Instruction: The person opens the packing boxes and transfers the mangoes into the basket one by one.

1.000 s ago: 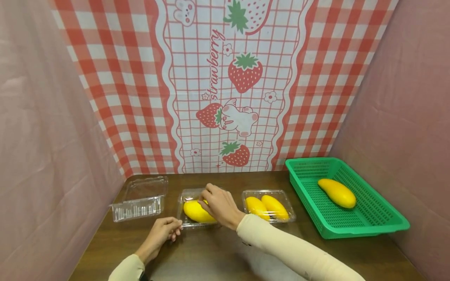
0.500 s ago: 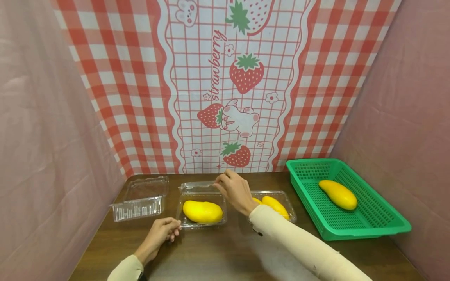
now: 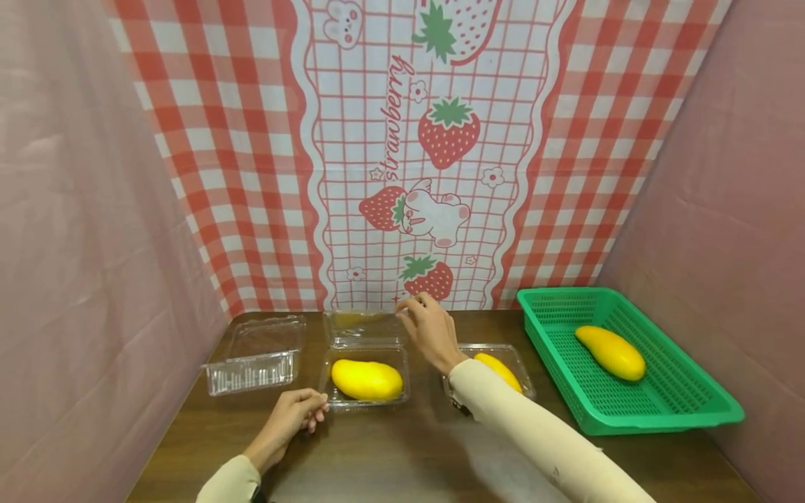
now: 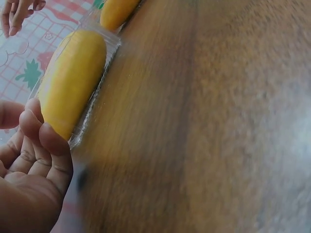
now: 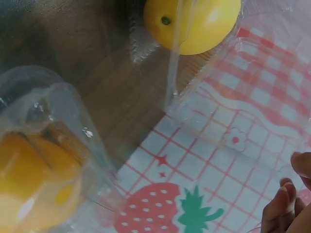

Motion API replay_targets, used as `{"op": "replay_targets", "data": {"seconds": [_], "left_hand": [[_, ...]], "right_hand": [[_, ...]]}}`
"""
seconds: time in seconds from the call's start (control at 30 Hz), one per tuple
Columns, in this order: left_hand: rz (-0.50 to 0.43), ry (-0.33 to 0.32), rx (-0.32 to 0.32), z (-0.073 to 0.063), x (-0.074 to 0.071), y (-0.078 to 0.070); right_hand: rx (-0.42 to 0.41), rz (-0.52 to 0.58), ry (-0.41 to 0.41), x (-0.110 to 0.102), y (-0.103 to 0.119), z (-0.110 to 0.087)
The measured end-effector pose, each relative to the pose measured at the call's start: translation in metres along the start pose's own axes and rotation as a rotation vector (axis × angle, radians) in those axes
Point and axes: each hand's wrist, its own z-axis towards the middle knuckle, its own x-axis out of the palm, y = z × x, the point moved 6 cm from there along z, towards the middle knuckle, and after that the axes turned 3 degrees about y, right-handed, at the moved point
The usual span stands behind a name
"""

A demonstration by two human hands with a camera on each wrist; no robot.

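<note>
In the head view a clear plastic clamshell container (image 3: pixel 405 398) holds one yellow mango (image 3: pixel 367 381). Its lid (image 3: pixel 361 335) stands raised at the back, tilted toward the patterned cloth. At the near left corner, my left hand (image 3: pixel 288 423) pinches the rim with thumb and curled fingers, seen closer in the left wrist view, where the mango (image 4: pixel 73 82) lies just past the fingertips. My right hand (image 3: pixel 432 334) is up at the lid's right corner, thumb and fingers bent around its edge. The right wrist view catches only those fingertips (image 5: pixel 281 203) at the far right.
On the left stands an open clamshell (image 3: pixel 251 370) with nothing inside. Partly behind my right forearm is another clamshell (image 3: pixel 522 374) with a mango (image 3: pixel 499 372) showing. A green basket (image 3: pixel 660 423) at the right holds one mango (image 3: pixel 611 353). Cloth walls (image 3: pixel 251 209) close off the back and sides.
My right hand has gone from over the mango up and back to the right, and the lid has swung from lying over the mango to raised. The left hand stays at the corner.
</note>
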Motion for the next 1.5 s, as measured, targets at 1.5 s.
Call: {"op": "replay_targets", "data": {"seconds": [1.5], "left_hand": [[-0.009, 0.06, -0.004, 0.002, -0.002, 0.001]], "right_hand": [[0.443, 0.087, 0.315, 0.062, -0.048, -0.025]]}}
